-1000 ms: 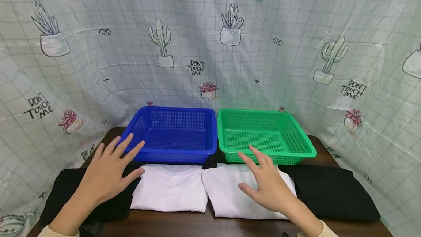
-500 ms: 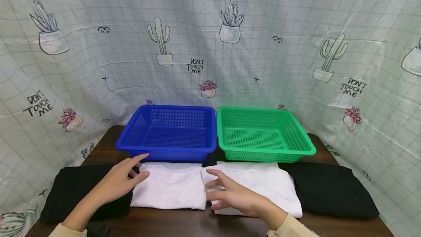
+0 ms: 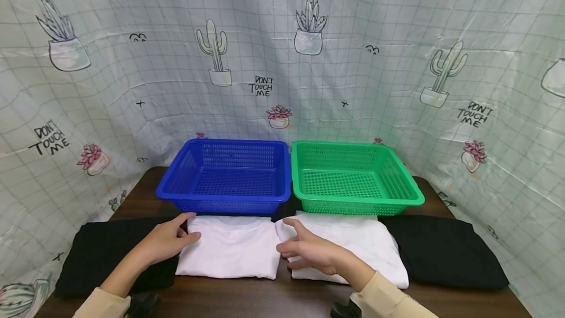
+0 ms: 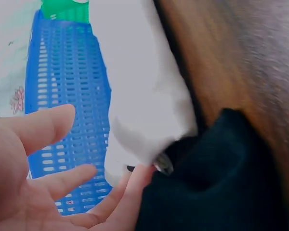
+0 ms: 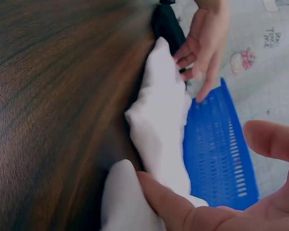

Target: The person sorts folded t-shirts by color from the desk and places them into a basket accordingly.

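Note:
A folded white garment [image 3: 229,249], which looks like a T-shirt, lies flat in the middle of the table between my hands. My left hand [image 3: 164,243] is at its left edge, thumb apart from the loosely bent fingers; in the left wrist view, lower fingers [image 4: 127,197] reach in between it and the left black folded garment [image 3: 99,251]. My right hand [image 3: 315,254] is at its right edge, over the neighbouring folded white garment [image 3: 368,251]. One right finger [image 5: 166,197] dips between the two white garments in the right wrist view. Neither hand pinches any cloth.
Behind the garments stand a blue basket [image 3: 222,198] and a green basket [image 3: 357,201], side by side with nothing in them. Another black folded garment [image 3: 446,254] lies at the right. A patterned curtain [image 3: 282,63] surrounds the brown table [image 3: 238,298].
Both hands have come down from above the garments to the two sides of the middle-left white garment. The right hand moved leftward. The right white garment shifted slightly; the baskets stayed put.

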Motion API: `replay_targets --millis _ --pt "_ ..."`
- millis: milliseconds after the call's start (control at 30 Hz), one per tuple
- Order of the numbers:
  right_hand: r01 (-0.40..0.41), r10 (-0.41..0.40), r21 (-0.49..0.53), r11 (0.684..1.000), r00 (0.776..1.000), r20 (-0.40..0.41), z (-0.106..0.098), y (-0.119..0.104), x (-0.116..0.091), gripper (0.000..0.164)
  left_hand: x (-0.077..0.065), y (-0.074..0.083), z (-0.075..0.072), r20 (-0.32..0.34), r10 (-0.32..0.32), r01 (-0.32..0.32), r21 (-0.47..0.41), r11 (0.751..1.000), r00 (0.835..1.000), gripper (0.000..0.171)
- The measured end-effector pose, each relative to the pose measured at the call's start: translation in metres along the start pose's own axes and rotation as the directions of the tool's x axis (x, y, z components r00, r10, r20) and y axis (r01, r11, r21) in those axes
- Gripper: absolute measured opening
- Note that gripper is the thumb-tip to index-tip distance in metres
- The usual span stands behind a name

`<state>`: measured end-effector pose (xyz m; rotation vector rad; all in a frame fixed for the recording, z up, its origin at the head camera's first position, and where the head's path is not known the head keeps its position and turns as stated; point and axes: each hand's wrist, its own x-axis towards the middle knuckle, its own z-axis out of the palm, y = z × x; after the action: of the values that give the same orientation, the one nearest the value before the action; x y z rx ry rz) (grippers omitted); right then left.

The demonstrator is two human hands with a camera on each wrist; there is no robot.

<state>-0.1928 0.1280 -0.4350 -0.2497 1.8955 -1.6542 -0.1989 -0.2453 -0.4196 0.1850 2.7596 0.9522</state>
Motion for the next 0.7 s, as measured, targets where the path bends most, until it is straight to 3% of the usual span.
replay_targets --millis 133,300,467,700 --pt "-0.017 0.016 0.077 0.997 1.0 0.01 0.003 0.003 0.009 0.088 0.001 0.001 -0.002 0.073 -0.045 0.055 -0.149 0.987 0.996 0.079" --pt "-0.013 0.012 0.243 0.97 1.0 0.008 0.01 0.01 0.019 0.083 0.004 -0.006 -0.001 0.118 -0.013 0.048 -0.302 0.952 0.993 0.086" --pt "0.013 -0.009 0.312 0.95 1.0 -0.015 0.018 0.013 0.03 0.082 0.004 -0.009 0.002 0.122 0.027 0.014 -0.32 0.947 0.992 0.088" --pt "0.043 -0.043 0.206 0.978 0.999 -0.005 0.021 0.014 0.045 0.075 0.002 -0.005 0.006 0.151 0.039 0.007 -0.295 0.956 0.988 0.087"
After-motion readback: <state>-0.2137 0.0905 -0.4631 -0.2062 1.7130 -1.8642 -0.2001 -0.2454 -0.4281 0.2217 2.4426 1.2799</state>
